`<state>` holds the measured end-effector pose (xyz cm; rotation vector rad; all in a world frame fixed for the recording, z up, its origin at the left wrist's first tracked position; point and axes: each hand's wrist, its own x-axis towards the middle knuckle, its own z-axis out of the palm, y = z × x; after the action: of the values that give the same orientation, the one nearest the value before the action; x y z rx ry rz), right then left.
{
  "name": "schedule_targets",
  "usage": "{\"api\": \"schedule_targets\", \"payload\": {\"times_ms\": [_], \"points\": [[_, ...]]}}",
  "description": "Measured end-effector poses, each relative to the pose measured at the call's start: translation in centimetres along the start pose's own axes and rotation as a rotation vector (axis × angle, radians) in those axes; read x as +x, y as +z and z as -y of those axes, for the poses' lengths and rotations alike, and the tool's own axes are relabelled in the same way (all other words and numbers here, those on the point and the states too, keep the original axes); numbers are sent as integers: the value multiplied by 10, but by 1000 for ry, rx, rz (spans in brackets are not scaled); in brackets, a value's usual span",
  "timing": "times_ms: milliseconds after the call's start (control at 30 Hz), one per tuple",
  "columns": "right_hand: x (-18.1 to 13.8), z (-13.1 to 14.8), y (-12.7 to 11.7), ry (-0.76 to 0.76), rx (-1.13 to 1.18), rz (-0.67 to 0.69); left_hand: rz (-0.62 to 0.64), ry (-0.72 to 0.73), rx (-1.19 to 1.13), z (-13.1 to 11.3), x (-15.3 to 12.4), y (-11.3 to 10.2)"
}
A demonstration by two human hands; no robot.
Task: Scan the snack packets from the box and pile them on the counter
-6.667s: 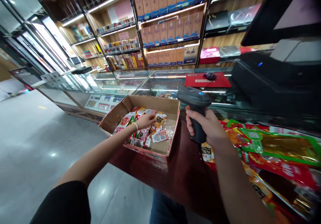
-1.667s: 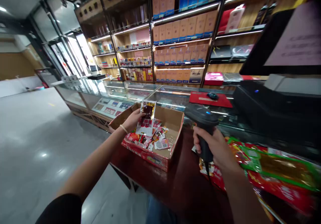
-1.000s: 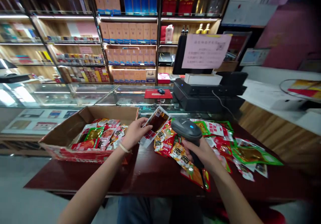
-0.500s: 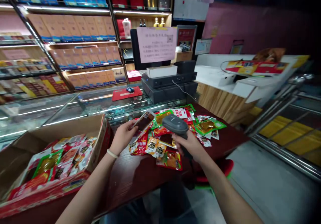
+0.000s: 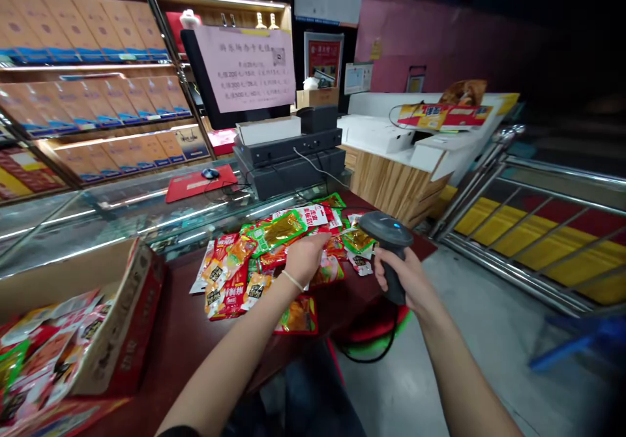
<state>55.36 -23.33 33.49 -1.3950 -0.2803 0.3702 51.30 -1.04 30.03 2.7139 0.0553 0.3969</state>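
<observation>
My right hand [image 5: 409,277] is wrapped round the handle of a dark grey barcode scanner [image 5: 385,229], raised over the right side of the table; a small blue light glows on its top. My left hand [image 5: 307,256] is closed over the middle of a pile of snack packets. It pinches a thin snack packet [image 5: 343,233], seen nearly edge-on and pointing at the scanner's head. Around it lie red packets [image 5: 229,293], a green-edged packet [image 5: 276,233] and small orange-and-white sachets [image 5: 257,288]. One orange packet [image 5: 297,315] lies near the front edge.
An open cardboard box [image 5: 128,319] with more packets stands at left on the dark red table [image 5: 180,319]. Behind are a glass counter, a red mat [image 5: 200,184] with a mouse, and a monitor [image 5: 203,85] bearing a paper sign. A metal railing [image 5: 493,228] stands right; the scanner's cable [image 5: 374,361] hangs below.
The view has swung to the right. My left hand has carried its packet rightward from the pile's left side and turned it towards the scanner. The scanner has moved right, still in my right hand.
</observation>
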Motion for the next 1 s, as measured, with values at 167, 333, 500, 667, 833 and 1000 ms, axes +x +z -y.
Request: {"api": "schedule_targets", "payload": {"times_ms": [167,333,500,667,833,1000], "points": [[1,-1,-24,0,36,-37,65,61,49,-19,34,46],[2,-2,-34,12,42,-64,114,132,95,-27,48,91],[2,-3,-35,32,38,-66,82,149,60,-24,46,98],[-1,-2,-29,32,32,-61,59,176,19,-16,37,79],[-3,0,-15,0,1,-12,26,109,-97,-11,23,54],[-8,9,25,15,-17,58,-122,5,-243,-2,-13,-7]]}}
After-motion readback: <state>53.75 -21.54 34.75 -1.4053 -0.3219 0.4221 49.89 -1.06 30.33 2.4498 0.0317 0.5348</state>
